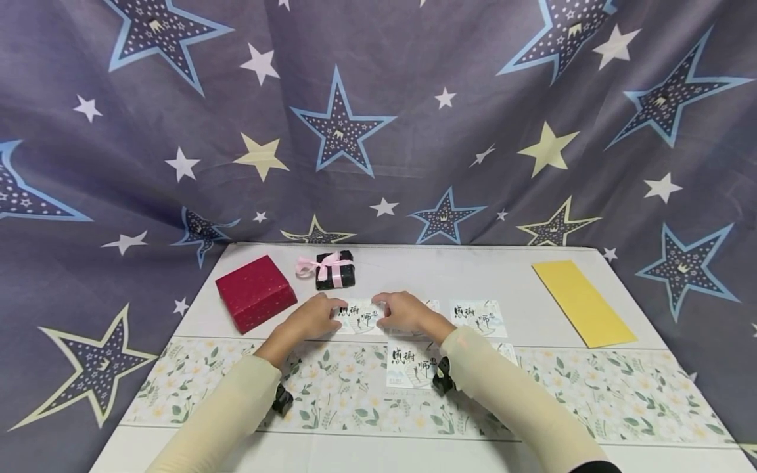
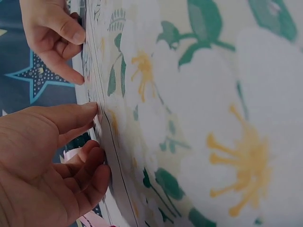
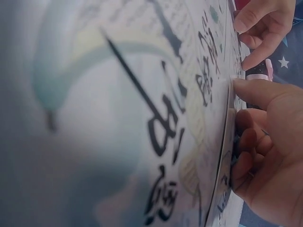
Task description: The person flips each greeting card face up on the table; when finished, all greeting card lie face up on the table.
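Note:
A white greeting card with black brush lettering lies flat between my two hands in the head view. My left hand is at its left edge, index fingertip near the far corner and thumb nearer me. Mirroring it, my right hand has its fingertips right at the card's right edge. Each thumb stands apart from the index finger, and the other fingers bend inward. Under the right hand and forearm, similar cards are partly hidden; one card shows in front, another card to the right.
A dark red box sits left of my left hand. Behind the hands is a small black gift box with a pink ribbon bow. A yellow envelope lies at the right. A starry curtain hangs along the table's back edge.

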`<state>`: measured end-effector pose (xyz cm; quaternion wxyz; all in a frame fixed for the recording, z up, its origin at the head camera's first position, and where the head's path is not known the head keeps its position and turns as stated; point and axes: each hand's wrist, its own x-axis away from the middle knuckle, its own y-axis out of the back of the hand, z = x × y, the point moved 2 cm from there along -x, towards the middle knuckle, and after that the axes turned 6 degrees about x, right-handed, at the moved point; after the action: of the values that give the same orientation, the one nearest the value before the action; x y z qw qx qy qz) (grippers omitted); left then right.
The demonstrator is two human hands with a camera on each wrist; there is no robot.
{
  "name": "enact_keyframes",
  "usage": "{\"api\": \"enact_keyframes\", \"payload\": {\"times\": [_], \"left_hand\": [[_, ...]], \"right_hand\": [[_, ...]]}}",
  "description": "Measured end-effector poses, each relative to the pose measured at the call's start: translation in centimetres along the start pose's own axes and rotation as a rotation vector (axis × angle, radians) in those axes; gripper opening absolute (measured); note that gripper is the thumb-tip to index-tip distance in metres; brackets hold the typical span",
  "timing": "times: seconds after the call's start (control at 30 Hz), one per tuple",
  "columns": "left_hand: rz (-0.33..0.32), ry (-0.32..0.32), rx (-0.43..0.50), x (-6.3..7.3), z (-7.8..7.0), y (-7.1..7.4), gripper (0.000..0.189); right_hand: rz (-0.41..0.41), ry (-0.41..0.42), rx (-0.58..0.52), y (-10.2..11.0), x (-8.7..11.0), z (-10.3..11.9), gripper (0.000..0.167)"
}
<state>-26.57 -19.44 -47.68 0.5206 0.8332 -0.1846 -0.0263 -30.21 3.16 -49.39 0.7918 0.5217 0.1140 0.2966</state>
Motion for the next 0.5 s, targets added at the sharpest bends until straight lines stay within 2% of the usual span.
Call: {"api": "enact_keyframes", "payload": {"times": [0.17, 0.3, 0.5], "left_hand": [[-0.002, -0.022, 0.005, -0.1, -0.1, 0.3, 0.051], [-0.033, -0.059, 0.005, 0.0, -0.4, 0.9, 0.049], [-0.075, -0.112, 0.002, 0.4, -1.5, 2.2, 0.050]], "right_hand": [[0.003, 0.022, -0.021, 0.3, 0.1, -0.1, 0.059], [-0.015, 0.064, -0.044, 1.0, 0.6, -0.1, 0.057], [-0.075, 0.157, -0.013, 3.6, 2.2, -0.1, 0.056]]}}
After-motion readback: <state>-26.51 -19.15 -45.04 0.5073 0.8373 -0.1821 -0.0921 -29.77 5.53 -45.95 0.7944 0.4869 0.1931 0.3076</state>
